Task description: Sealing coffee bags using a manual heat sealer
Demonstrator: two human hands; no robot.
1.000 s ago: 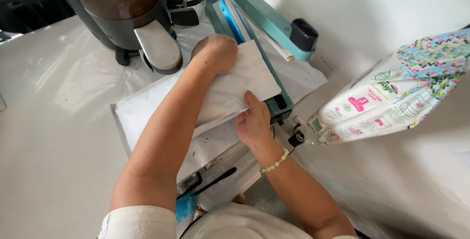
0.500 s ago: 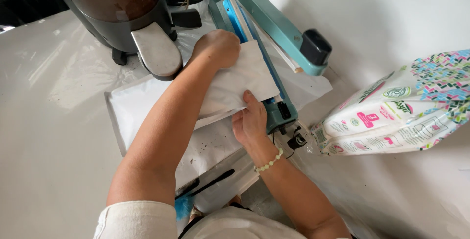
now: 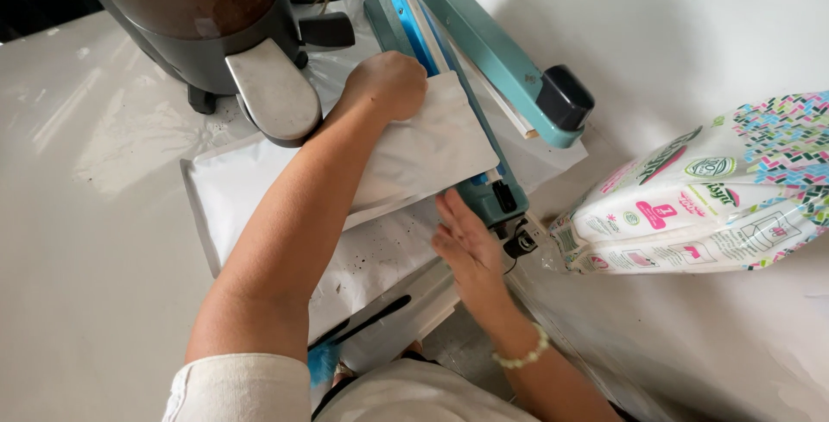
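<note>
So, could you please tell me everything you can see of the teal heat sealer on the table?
The teal heat sealer looks like painted metal: a long base with a blue strip along it and a hinged arm, raised at an angle, ending in a black knob. It runs diagonally across the white table, beside a dark grinder. A white pouch lies with one edge against the sealing bar, pressed down by the left hand. The right hand rests open near the base's front end.
</note>
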